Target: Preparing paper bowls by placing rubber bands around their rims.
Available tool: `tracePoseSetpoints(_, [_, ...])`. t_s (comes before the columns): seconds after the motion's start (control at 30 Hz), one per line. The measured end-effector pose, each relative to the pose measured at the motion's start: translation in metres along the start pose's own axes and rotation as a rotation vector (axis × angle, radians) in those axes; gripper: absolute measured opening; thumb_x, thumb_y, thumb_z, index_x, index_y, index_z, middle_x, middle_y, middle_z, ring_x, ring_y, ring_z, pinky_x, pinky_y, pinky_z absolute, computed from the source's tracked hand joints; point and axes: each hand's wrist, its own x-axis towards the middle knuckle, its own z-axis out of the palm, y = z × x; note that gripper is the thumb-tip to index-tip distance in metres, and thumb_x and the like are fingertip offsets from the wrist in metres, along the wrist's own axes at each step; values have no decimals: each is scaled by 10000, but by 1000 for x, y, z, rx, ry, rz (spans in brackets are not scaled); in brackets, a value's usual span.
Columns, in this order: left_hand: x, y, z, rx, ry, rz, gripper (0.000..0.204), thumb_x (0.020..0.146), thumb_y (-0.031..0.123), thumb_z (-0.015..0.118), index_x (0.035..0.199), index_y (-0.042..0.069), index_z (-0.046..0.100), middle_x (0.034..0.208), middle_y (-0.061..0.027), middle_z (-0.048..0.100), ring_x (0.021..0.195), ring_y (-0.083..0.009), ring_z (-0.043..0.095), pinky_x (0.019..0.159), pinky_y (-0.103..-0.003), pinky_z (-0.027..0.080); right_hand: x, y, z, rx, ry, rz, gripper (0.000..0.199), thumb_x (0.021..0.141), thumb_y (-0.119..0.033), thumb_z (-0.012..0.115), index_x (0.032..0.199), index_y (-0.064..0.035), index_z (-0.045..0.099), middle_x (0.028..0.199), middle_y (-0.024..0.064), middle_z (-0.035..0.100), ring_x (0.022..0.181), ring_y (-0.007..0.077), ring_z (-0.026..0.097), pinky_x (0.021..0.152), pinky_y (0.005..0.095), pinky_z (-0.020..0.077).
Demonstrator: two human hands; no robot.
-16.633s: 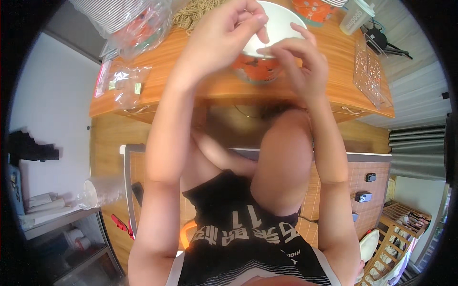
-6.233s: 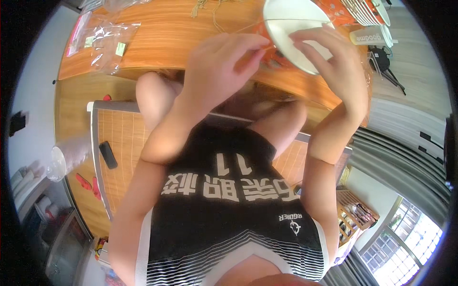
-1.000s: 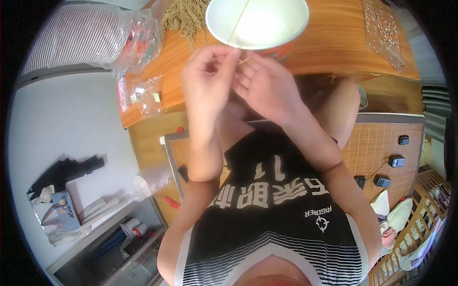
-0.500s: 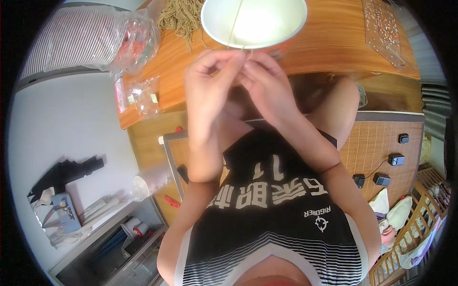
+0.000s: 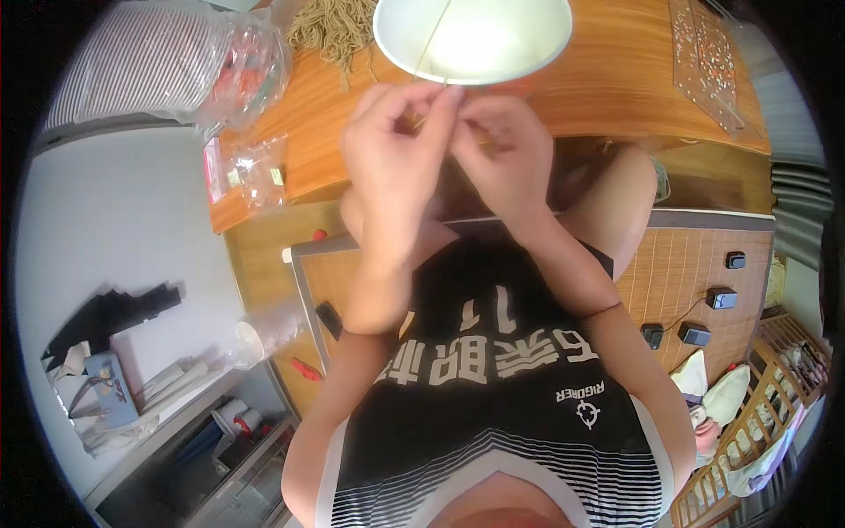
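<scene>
My left hand (image 5: 394,145) and my right hand (image 5: 500,150) are raised together just below a white bowl (image 5: 473,40) on the wooden table (image 5: 616,79). Both hands pinch a thin pale cord (image 5: 431,48) that runs up across the bowl. The fingertips of the two hands nearly touch. Whatever small piece sits between them is hidden by the fingers. A pile of tan cords (image 5: 334,31) lies left of the bowl.
Clear plastic bags with small parts (image 5: 251,167) lie at the table's left end, a larger bag (image 5: 246,66) behind them. A clear bead tray (image 5: 704,57) sits at the right. Below are a woven mat (image 5: 687,273), small black gadgets (image 5: 695,333) and a shelf with tools (image 5: 97,387).
The hands stay together under the bowl; they have shifted slightly up toward it over the last second. Earlier, they worked at the bowl's rim from a different head angle.
</scene>
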Motion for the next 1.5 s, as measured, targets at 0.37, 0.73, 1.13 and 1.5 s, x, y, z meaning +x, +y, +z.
tracePoseSetpoints(0.37, [-2, -9, -8, -317, -26, -154, 104, 860, 74, 789, 919, 7, 738, 708, 60, 593, 607, 8, 468, 540, -155, 352, 15, -28, -18, -474, -16, -496, 189, 799, -39, 754, 970, -71, 681, 858, 49, 695, 746, 153, 659, 690, 282, 506])
tracePoseSetpoints(0.73, [6, -10, -16, -569, -141, -303, 148, 928, 112, 740, 992, -18, 707, 785, -26, 699, 666, -70, 613, 605, -181, 465, 2, -13, 4, 958, -228, 844, 189, 1023, -235, 592, 1162, -111, 624, 914, -40, 596, 710, 39, 477, 627, 213, 369])
tracePoseSetpoints(1.13, [5, -15, -19, -191, 14, -76, 141, 899, 108, 750, 951, -22, 731, 840, -72, 719, 753, -107, 645, 721, -238, 499, 5, -8, 21, 1120, -98, 864, 106, 992, -225, 637, 1075, -161, 655, 922, -78, 595, 760, 53, 467, 688, 247, 384])
tracePoseSetpoints(1.5, [11, -21, -24, -16, -40, 95, 116, 846, 78, 775, 931, 0, 765, 819, -74, 675, 748, -131, 605, 719, -258, 485, -5, -1, 17, 926, -2, 611, 195, 999, -164, 602, 1150, -59, 667, 1149, 22, 667, 931, 105, 574, 797, 304, 471])
